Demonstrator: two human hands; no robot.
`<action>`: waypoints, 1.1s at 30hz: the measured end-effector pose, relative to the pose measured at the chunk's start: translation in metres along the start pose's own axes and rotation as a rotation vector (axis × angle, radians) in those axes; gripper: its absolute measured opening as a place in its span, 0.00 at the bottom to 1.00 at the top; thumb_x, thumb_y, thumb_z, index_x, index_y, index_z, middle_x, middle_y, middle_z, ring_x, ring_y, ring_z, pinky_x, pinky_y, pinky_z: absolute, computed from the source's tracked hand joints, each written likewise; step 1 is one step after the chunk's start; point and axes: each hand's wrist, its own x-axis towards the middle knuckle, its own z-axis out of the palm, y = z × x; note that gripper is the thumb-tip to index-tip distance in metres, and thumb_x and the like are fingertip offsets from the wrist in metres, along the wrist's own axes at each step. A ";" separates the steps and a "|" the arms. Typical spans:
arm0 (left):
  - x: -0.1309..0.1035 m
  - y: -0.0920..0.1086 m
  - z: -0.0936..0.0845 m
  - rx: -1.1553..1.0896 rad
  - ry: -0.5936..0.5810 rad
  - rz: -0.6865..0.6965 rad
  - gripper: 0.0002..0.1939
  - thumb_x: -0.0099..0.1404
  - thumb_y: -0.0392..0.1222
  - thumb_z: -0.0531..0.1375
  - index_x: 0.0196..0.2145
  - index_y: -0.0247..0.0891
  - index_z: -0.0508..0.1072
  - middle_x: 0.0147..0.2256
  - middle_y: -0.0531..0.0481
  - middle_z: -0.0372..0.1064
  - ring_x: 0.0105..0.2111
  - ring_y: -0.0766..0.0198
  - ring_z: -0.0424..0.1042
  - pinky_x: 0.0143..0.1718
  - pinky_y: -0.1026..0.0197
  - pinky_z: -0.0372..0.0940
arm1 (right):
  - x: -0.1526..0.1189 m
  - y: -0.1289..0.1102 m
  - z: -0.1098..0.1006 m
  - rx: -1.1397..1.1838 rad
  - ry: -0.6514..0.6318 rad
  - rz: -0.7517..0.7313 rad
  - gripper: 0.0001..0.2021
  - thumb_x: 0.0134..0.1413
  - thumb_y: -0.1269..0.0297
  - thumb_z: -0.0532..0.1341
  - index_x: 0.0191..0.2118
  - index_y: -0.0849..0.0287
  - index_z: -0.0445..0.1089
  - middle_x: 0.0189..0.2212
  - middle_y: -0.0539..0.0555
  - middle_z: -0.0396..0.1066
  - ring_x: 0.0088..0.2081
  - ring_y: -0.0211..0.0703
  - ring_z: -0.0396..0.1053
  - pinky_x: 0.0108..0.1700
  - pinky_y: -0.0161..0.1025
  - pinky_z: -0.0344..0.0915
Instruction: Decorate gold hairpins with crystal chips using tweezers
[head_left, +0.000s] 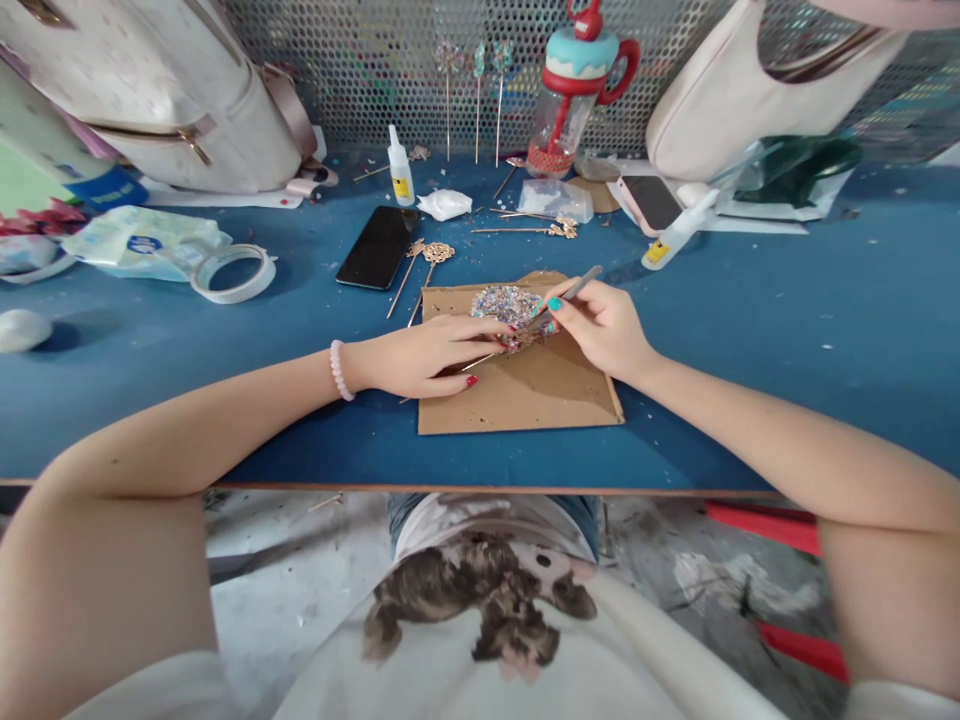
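Observation:
My right hand [611, 325] is closed around metal tweezers [583, 284], whose tips point down at the beads. My left hand [427, 355] stretches its fingers over a gold hairpin [481, 363], holding it with the fingertips at its decorated head; the thumb is spread away. Part of that head is hidden by the fingers. Just behind the fingertips lies a pile of small multicoloured beads or rhinestones [501, 303]. All of this rests on a piece of brown cardboard [525, 395].
Beyond the cardboard lie gold hairpins [439, 253], a black phone [379, 247] and a glue bottle [400, 170]. A second glue bottle [679, 232] leans at right. Tape [234, 274] sits at left. A red-lidded cup [562, 100] and bags [705, 95] stand by the perforated metal screen [360, 60].

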 end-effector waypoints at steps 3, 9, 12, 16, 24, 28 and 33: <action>0.000 0.000 -0.001 -0.004 -0.011 -0.004 0.25 0.73 0.43 0.52 0.65 0.36 0.64 0.67 0.33 0.58 0.67 0.45 0.59 0.68 0.42 0.58 | 0.000 0.001 0.000 -0.005 -0.002 -0.003 0.22 0.61 0.40 0.60 0.37 0.56 0.73 0.31 0.52 0.74 0.29 0.39 0.70 0.34 0.40 0.70; 0.000 0.000 0.000 0.000 -0.035 -0.012 0.27 0.73 0.44 0.52 0.67 0.34 0.59 0.67 0.32 0.56 0.67 0.44 0.59 0.68 0.40 0.58 | 0.000 0.001 0.000 0.000 0.003 -0.010 0.22 0.61 0.40 0.60 0.37 0.55 0.74 0.32 0.53 0.74 0.29 0.39 0.70 0.34 0.40 0.70; 0.000 0.000 -0.001 -0.006 -0.031 -0.007 0.27 0.73 0.44 0.52 0.66 0.35 0.60 0.67 0.32 0.57 0.68 0.44 0.58 0.68 0.40 0.57 | 0.000 0.001 0.000 0.002 0.004 -0.012 0.22 0.60 0.39 0.60 0.37 0.55 0.74 0.31 0.52 0.73 0.29 0.40 0.70 0.34 0.40 0.70; 0.002 0.001 -0.002 -0.016 -0.038 -0.007 0.26 0.73 0.44 0.52 0.66 0.35 0.60 0.67 0.32 0.58 0.68 0.44 0.58 0.68 0.40 0.57 | 0.000 0.002 0.000 0.006 0.000 -0.012 0.22 0.60 0.40 0.60 0.38 0.55 0.74 0.31 0.52 0.74 0.29 0.39 0.71 0.34 0.39 0.71; 0.002 0.001 0.000 -0.056 0.009 0.013 0.26 0.71 0.42 0.55 0.65 0.37 0.62 0.65 0.33 0.60 0.66 0.45 0.61 0.67 0.40 0.58 | 0.000 0.002 0.000 0.000 -0.011 -0.011 0.22 0.61 0.41 0.60 0.37 0.57 0.74 0.30 0.53 0.74 0.29 0.39 0.71 0.34 0.39 0.71; 0.001 0.001 -0.001 -0.031 0.003 0.027 0.26 0.72 0.41 0.54 0.66 0.37 0.60 0.65 0.33 0.60 0.67 0.46 0.60 0.67 0.41 0.60 | 0.000 0.002 0.000 -0.008 -0.015 -0.005 0.21 0.61 0.42 0.60 0.37 0.57 0.74 0.31 0.53 0.75 0.30 0.39 0.71 0.34 0.39 0.70; 0.001 0.002 -0.002 -0.045 0.012 0.035 0.27 0.70 0.39 0.55 0.65 0.38 0.62 0.65 0.33 0.61 0.66 0.46 0.62 0.66 0.41 0.61 | 0.000 0.004 0.000 -0.004 -0.023 0.001 0.22 0.61 0.41 0.60 0.39 0.58 0.74 0.31 0.53 0.74 0.29 0.39 0.72 0.33 0.39 0.71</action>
